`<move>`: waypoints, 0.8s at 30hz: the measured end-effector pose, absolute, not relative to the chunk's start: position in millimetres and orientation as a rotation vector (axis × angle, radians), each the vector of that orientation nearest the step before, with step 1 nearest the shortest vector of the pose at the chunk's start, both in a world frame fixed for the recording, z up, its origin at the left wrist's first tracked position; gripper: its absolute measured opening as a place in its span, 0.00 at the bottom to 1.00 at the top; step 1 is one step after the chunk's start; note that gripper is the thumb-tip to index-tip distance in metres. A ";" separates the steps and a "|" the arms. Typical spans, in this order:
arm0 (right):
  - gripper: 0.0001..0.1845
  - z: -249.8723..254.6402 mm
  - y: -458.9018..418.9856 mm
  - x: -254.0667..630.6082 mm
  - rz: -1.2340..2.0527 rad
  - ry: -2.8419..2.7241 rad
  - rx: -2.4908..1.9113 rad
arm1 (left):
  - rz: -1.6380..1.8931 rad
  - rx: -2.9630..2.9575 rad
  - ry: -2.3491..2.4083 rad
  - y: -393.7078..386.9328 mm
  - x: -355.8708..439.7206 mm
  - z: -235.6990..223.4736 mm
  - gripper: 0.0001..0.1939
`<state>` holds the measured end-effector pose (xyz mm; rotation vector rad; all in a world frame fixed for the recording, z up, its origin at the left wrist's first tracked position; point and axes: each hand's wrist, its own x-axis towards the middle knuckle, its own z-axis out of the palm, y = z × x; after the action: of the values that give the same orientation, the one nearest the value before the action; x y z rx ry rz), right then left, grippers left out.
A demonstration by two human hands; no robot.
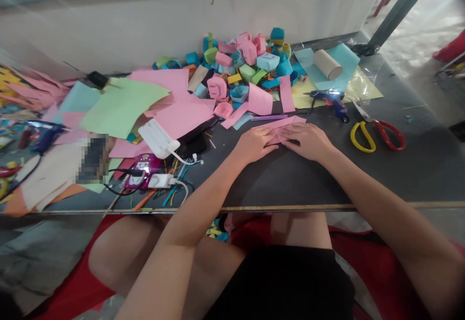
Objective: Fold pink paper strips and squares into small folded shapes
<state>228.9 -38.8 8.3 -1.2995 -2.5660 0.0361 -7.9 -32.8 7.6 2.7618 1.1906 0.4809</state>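
A folded piece of pink paper (279, 124) lies on the dark table near its middle. My left hand (256, 144) presses on its left part, with the fingers bent over the paper. My right hand (308, 140) holds down the right part, its fingertips close to those of the left. The hands cover much of the paper, so the folds beneath them are partly hidden. Just beyond it are a purple strip (269, 117) and a curled pink paper piece (260, 99).
Small folded paper shapes (248, 52) are heaped at the back. On the right lie scissors (371, 120), a blue glue gun (332, 101) and a cardboard tube (327, 64). Paper sheets (125, 102), a white adapter (157, 138), a purple power strip (143, 170) and another glue gun (45, 133) occupy the left.
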 end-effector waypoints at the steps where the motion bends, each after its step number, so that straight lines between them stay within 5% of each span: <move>1: 0.22 8.0 -37.7 230.0 0.042 -2.571 -1.285 | 0.477 2.776 1.186 -32.6 -8.3 7.2 0.20; 11: 0.20 5.0 -27.0 235.9 0.165 -2.474 -1.118 | 0.587 2.582 1.265 -30.5 -10.1 6.6 0.16; 24: 0.16 1.8 -10.7 228.7 0.392 -2.077 -1.493 | 0.747 2.264 1.534 -22.2 -2.5 3.4 0.07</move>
<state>228.7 -10.7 1.8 -1.4931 -2.0773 0.3920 -2.5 -22.2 3.4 2.2644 1.5343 0.7468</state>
